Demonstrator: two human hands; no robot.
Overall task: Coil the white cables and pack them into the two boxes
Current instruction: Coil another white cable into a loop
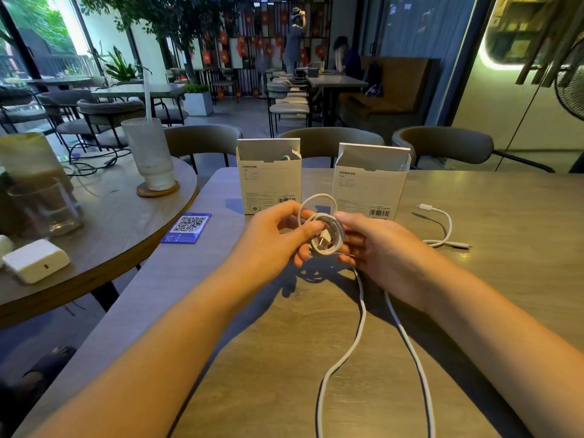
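Observation:
My left hand (278, 235) and my right hand (382, 248) both grip a partly wound white cable coil (322, 226) above the table, its USB plug showing in the middle. The loose rest of that cable (357, 339) hangs down in a long loop toward the near table edge. Behind my hands stand two open white boxes, the left box (268, 178) and the right box (369, 184); a bit of white cable shows inside the left box. A second, short white cable (445, 226) lies on the table to the right of the right box.
The wooden table (505, 279) carries a blue QR card (187, 228) at its left. A round table to the left holds a ribbed glass with straw (148, 153), other glasses and a white charger (36, 260). Chairs stand behind the boxes.

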